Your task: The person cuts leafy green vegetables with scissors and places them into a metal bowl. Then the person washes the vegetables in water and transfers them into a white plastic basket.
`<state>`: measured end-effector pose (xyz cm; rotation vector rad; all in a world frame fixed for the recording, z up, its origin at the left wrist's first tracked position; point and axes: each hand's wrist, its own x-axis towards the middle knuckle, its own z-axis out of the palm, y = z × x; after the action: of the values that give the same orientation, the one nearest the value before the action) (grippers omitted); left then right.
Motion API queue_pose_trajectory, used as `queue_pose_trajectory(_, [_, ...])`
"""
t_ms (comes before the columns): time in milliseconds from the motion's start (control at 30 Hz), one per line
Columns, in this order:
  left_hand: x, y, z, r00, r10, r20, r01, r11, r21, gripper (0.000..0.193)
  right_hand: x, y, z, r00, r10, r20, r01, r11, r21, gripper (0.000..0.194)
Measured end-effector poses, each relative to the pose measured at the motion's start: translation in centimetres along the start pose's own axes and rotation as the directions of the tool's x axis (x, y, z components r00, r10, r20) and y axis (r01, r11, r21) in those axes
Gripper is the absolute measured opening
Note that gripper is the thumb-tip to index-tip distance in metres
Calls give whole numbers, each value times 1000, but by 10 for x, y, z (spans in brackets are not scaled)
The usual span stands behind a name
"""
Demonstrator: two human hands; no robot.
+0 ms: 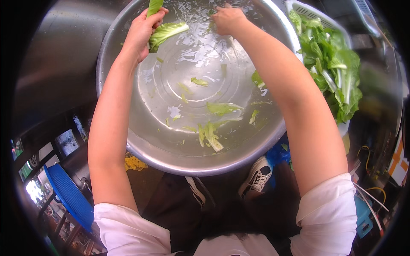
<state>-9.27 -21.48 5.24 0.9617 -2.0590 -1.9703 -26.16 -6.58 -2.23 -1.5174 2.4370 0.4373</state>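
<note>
Before me is a large round metal basin [205, 169] with water in it. My left hand [142, 33], over its far left side, grips green leafy vegetable leaves [168, 33]; one leaf sticks up past the thumb and another hangs toward the water. At the far side, my right hand [228, 20] reaches down to the rippling water. Its fingers are partly hidden, so I cannot tell whether they hold anything. Loose leaf pieces [211, 136] and a broader leaf scrap [222, 108] float nearer to me, with smaller bits scattered around.
A white plastic basket [312, 12] heaped with leafy greens [336, 70] stands right of the basin, close to my right forearm. A blue ribbed plastic basket [72, 198] is at lower left. Below the basin's near rim are my shoes [258, 174] and a blue plastic bag [278, 153].
</note>
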Motion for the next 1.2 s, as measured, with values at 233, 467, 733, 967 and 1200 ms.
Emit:
queue_pose_trajectory(233, [-110,-82,-2,844,-318,431,227,942,248,43,-44,24,16,861,-84,501,102,995,-9,35])
queue_pose_trajectory(467, [-139,-109,43,615,-354,704,153,930,333,50,-150,-4,-1,581,-185,792,-398,784,476,55])
queue_pose_trajectory(733, [-189,-127,49,383,-646,660,574,726,378,43,-192,-74,37,612,-283,739,-275,799,534,62])
queue_pose_trajectory(967, [-229,-140,86,612,-680,404,784,589,-198,26,-225,-125,42,643,-378,666,-499,454,739,53])
queue_pose_trajectory(1200, [-230,-69,152,797,-559,227,596,670,-443,26,-266,-83,4,940,-116,320,-276,290,916,39])
